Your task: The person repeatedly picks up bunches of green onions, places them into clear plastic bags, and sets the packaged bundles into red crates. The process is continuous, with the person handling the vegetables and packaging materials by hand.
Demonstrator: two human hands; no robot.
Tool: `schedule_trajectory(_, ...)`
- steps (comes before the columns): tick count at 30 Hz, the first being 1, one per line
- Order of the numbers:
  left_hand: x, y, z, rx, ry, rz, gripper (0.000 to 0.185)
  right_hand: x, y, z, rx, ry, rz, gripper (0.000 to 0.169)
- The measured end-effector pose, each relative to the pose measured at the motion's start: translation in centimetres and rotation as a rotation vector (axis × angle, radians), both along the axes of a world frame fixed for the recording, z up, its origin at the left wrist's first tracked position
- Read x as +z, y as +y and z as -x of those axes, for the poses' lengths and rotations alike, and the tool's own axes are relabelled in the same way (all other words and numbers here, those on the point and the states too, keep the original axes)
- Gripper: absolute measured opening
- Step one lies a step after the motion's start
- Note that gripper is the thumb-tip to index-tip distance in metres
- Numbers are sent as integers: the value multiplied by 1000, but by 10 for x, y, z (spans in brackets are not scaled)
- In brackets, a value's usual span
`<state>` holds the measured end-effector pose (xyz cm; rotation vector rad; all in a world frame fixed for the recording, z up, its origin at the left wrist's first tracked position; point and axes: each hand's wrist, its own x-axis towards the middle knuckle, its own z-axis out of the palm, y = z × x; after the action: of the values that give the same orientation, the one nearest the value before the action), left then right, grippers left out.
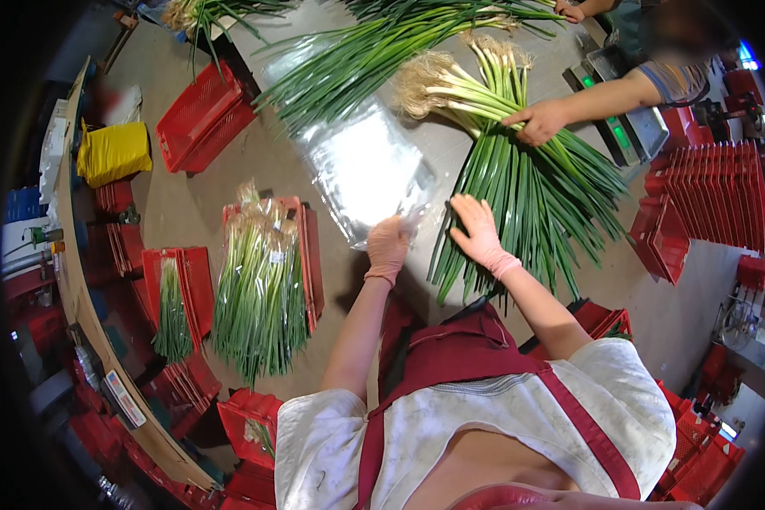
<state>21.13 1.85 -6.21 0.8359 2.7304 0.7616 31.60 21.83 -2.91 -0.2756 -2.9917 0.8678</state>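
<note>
My left hand, in a thin glove, grips the near edge of a clear plastic bag. The bag lies in a shiny stack on the metal table. My right hand, also gloved, rests palm down with fingers spread on the green leaves of a spring onion pile. Across that pile lies a spring onion bunch with its pale roots to the left. A co-worker's hand holds this bunch. More spring onions lie over the far end of the bags.
Scales with green displays stand at the table's right. Bagged spring onions lie on a red crate to my left. Beyond them stands another red crate. Stacked red crates stand at right. A co-worker's other hand touches leaves at the top.
</note>
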Motion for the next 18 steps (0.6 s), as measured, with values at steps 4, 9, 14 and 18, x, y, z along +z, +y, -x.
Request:
schedule_trajectory(4, 22, -27, -19, -294, 68, -155, 51, 34, -35, 1, -165, 242, -23, 53)
schedule_trajectory(9, 45, -40, 22, -256, -354, 87, 63, 42, -80, 5, 209, 162, -33, 46)
schedule_trajectory(14, 11, -33, 34, -272, -76, 199, 40, -3, -104, -19, 368, -147, -235, 55)
schedule_trajectory(18, -28, -37, 58, -178, -200, 53, 22, -9, -98, -29, 356, -129, -215, 49)
